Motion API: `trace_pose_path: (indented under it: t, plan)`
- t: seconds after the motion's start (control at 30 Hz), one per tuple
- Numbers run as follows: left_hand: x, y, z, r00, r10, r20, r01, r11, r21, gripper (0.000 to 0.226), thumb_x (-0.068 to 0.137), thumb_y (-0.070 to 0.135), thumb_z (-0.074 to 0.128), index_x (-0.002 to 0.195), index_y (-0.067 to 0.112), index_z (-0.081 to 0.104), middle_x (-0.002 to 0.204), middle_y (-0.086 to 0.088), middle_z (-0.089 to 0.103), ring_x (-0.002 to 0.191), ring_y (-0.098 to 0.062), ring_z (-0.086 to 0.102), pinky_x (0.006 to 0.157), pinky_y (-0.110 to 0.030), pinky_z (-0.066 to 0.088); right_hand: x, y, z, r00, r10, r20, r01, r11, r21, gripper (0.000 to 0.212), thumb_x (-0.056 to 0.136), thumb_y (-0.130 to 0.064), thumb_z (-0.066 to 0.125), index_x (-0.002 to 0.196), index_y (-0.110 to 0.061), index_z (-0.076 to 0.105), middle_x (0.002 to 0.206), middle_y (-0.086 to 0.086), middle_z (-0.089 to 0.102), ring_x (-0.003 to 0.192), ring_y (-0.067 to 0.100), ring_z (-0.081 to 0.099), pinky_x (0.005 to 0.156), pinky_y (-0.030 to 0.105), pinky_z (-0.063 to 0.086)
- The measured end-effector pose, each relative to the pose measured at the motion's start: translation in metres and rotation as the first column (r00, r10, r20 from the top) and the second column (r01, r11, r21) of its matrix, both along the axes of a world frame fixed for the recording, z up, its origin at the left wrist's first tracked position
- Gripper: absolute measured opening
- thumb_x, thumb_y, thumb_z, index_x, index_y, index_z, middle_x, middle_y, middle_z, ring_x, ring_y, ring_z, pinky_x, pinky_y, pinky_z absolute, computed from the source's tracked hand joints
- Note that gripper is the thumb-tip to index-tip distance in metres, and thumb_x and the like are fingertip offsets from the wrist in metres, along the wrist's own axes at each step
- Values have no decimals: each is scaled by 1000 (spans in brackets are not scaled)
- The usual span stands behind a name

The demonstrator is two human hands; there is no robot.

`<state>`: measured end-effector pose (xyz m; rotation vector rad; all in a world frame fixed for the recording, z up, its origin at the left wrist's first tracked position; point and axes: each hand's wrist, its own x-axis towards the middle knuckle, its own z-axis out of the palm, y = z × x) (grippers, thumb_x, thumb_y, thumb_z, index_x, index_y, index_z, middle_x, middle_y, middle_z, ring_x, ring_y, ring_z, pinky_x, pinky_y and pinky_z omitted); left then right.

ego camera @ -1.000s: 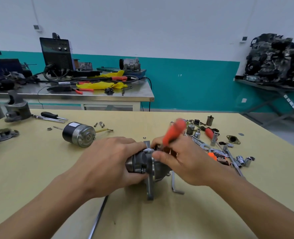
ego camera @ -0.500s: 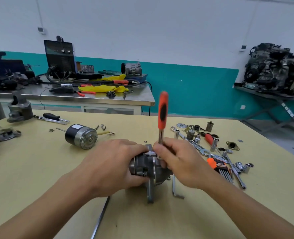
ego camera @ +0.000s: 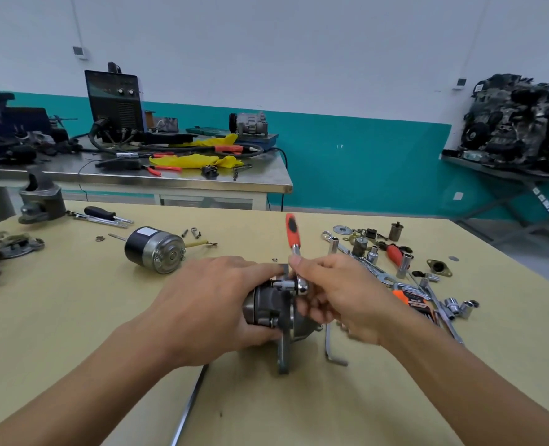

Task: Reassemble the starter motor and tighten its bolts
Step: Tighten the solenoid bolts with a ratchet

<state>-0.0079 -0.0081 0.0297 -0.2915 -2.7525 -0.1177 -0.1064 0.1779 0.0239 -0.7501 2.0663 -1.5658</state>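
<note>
Left hand (ego camera: 212,304) grips starter housing (ego camera: 268,305); right hand (ego camera: 340,297) pinches ratchet (ego camera: 294,239), orange handle toward 12 o'clock.

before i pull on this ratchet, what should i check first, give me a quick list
1. Left hand grips the starter motor body: ok.
2. Right hand holds the ratchet at its head, thumb on the shank: ok.
3. Socket fully seated on the bolt: cannot tell, the bolt head is hidden.
4. Flange bears on the table: ok.
5. Room around the orange handle, which stands upright: ok, nothing near it.
6. Hex key lying close beside the flange, under the right hand: not ok, probably worth moving aside.
</note>
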Motion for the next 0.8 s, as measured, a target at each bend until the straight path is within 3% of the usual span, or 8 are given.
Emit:
trace_pose_path:
  t: [0.17, 0.23, 0.37, 0.43, 0.57, 0.67, 0.73, 0.8]
  plan:
    - [0, 2, 1, 1000, -6, 14, 6, 1000, 13, 61, 74, 79, 40, 127, 50, 45, 100, 22, 64, 91, -3, 56, 73, -36, 52, -5, 19, -7, 706, 111, -699, -87, 994, 69, 13, 91, -47, 60, 96, -38, 68, 83, -8, 72, 81, 12, 70, 72, 34, 58]
    - [-2, 3, 3, 1000, 0, 18, 0, 1000, 5, 62, 73, 79, 39, 127, 49, 45, 100, 21, 64, 92, -3, 57, 75, -35, 52, -6, 17, -8, 729, 113, -675, -95, 993, 64, 13, 93, -45, 62, 95, -35, 70, 81, -7, 72, 78, 12, 69, 70, 33, 57]
    - [-2, 3, 0, 1000, -3, -7, 3, 1000, 0, 70, 67, 82, 37, 129, 50, 47, 98, 21, 65, 93, -7, 60, 74, -37, 53, -3, 0, -2, 997, 2, -78, -4, 1000, -21, 37, 94, -47, 56, 89, -14, 71, 62, 3, 69, 49, 13, 61, 46, 22, 44]
    - [-2, 1, 0, 1000, -7, -18, 7, 1000, 16, 73, 66, 83, 38, 131, 50, 43, 92, 22, 63, 85, -6, 59, 71, -35, 53, -3, 1, -5, 969, 22, -247, -28, 999, -23, 32, 93, -48, 58, 91, -19, 71, 65, 0, 69, 53, 10, 62, 48, 21, 45]
    - [-3, 1, 1, 998, -34, -46, 35, 999, 23, 54, 70, 75, 49, 117, 48, 50, 81, 25, 55, 76, -3, 52, 63, -32, 49, -9, 18, -9, 598, 124, -792, -158, 987, 35, 8, 94, -31, 65, 99, -33, 70, 84, -9, 71, 78, 10, 67, 69, 24, 54]
    - [-5, 0, 0, 999, -26, -20, 26, 1000, 13, 53, 71, 75, 45, 112, 44, 56, 86, 21, 62, 79, -5, 57, 68, -36, 52, -5, 8, -5, 929, 50, -368, -79, 995, -63, 14, 95, -35, 63, 92, -24, 71, 71, 1, 71, 58, 8, 64, 53, 23, 51]
    - [-5, 1, 0, 999, -21, -29, 21, 1000, 6, 58, 69, 77, 43, 116, 44, 53, 89, 20, 64, 83, -7, 60, 70, -38, 53, -4, 0, 0, 999, -3, 42, 5, 999, -43, 31, 95, -42, 60, 89, -13, 69, 63, 4, 68, 46, 11, 56, 44, 21, 43]
    - [-5, 1, 0, 999, -34, -34, 34, 999, 0, 67, 69, 78, 43, 128, 47, 41, 95, 20, 67, 87, -8, 62, 71, -39, 54, -6, -1, -2, 1000, -1, -19, 0, 999, -39, 30, 97, -41, 58, 90, -14, 69, 62, 1, 67, 46, 11, 56, 44, 21, 43]
